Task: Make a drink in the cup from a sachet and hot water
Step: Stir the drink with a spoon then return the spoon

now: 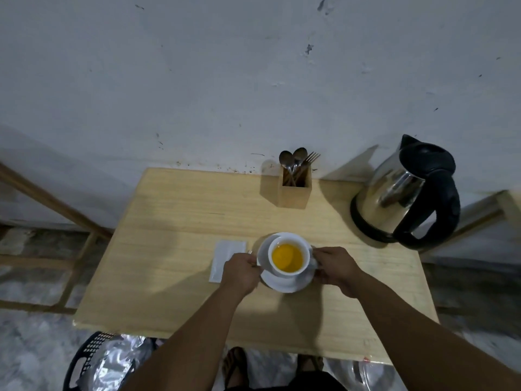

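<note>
From the head view, your left hand (242, 270) was curled against the left rim of the round white saucer (284, 283), and your right hand (335, 268) was closed at the handle side of the white ceramic cup (287, 273) holding orange liquid. Cup and saucer sat mid-front on the pale wooden table (174, 277), beside the flat white sachet (225, 255). Uneven lifting from here could slide the cup and slop hot drink over your fingers.
</note>
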